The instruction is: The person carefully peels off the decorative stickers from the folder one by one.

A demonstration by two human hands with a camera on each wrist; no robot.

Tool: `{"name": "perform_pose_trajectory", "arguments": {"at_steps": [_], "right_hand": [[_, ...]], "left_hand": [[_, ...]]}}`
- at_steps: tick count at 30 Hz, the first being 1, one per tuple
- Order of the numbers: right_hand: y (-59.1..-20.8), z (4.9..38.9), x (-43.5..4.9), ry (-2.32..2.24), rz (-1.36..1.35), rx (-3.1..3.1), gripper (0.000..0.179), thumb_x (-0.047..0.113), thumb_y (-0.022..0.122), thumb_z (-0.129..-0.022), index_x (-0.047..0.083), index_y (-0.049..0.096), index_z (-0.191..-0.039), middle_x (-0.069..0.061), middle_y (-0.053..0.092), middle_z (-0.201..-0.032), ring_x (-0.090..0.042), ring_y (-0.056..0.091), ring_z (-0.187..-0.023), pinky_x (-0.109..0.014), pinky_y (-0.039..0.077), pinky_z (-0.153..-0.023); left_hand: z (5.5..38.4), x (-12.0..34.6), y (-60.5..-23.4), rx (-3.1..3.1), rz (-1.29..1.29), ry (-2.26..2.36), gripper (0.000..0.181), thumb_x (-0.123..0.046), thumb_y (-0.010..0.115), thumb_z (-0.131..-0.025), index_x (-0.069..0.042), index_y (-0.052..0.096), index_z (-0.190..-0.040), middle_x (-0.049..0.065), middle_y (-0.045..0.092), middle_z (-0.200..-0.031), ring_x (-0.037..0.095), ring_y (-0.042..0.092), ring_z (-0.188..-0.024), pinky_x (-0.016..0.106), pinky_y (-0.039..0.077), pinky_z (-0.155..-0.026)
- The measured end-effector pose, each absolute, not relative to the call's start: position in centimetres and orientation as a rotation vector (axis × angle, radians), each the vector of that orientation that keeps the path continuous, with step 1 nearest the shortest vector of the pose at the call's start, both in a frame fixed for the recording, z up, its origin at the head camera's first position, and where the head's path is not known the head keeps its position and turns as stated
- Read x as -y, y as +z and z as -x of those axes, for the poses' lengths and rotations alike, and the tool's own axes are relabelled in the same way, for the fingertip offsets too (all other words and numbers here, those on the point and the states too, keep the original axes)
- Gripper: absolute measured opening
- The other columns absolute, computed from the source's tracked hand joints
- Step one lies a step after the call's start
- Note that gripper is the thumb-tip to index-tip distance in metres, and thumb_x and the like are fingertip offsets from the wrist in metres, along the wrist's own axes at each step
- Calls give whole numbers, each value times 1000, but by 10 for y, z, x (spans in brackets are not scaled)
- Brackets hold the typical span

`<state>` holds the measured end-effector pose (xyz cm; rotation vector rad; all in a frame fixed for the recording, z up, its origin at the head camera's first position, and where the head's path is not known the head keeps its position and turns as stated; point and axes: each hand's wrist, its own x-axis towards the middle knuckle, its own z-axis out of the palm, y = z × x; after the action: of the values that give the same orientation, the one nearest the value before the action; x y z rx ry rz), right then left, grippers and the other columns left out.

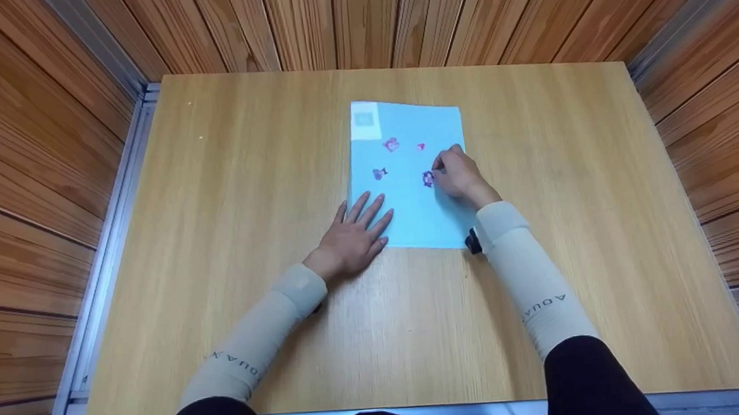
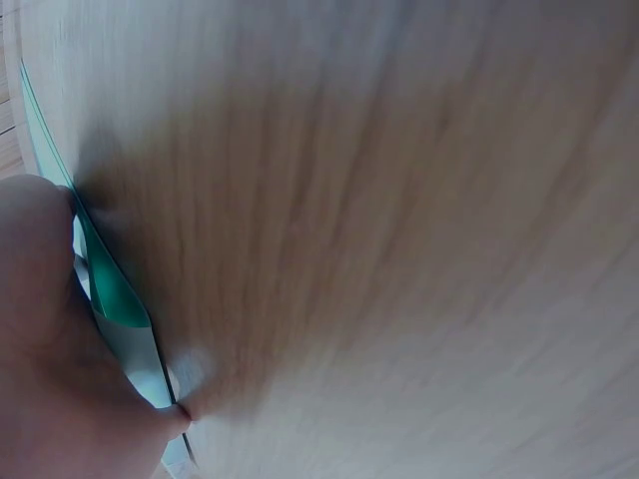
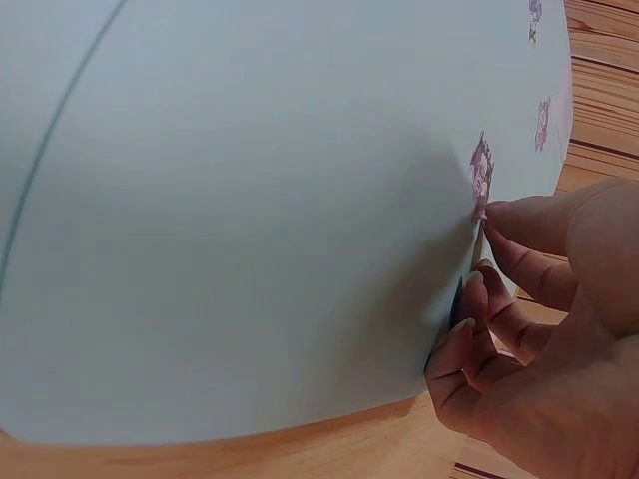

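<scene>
A light blue folder (image 1: 410,221) lies on the table with several pink and purple stickers on its front. My left hand (image 1: 353,240) rests on its lower left corner, fingers spread and straight. The left wrist view shows the folder's edge (image 2: 121,289) bulging apart beneath that hand, green inside. Over the folder's right side, my right hand (image 1: 459,174) has its fingers curled. Its thumb and index fingertip pinch the edge of a purple sticker (image 3: 481,178). Further up are a pink flower-like sticker (image 1: 391,144), a small pink heart sticker (image 1: 421,146) and a purple sticker (image 1: 380,173).
A white label (image 1: 365,121) marks the folder's top left corner. The wooden table (image 1: 242,178) extends around the folder, with wood-panelled walls (image 1: 368,19) behind and at both sides. A metal rail (image 1: 113,254) runs along the left edge.
</scene>
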<state>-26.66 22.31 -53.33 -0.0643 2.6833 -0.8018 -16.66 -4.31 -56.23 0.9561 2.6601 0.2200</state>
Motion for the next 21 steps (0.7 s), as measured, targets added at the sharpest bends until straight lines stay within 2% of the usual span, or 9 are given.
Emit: {"name": "perform_pose_trajectory", "arguments": {"at_steps": [13,21], "right_hand": [[-532,267,-221,-803,29,-2677,22,16,50,-107,1,58,-121,-16,45,-126,-33,51,-112,-49,48,-101],[-533,266,-220,-785,40,-2692,21,16,48,-107,1,58,-119,-16,46,-121,-33,52,-105,-47,49,-94]], "left_hand": [[169,44,-570,-2666,-960,207,63,-51,23,-110,-27,9,-166,2,-9,-173,30,-15,-157,61,-2,-124],[167,44,-566,-2673,-965,213,62,-48,26,-111,-24,13,-166,5,-4,-173,32,-11,-158,62,2,-124]]}}
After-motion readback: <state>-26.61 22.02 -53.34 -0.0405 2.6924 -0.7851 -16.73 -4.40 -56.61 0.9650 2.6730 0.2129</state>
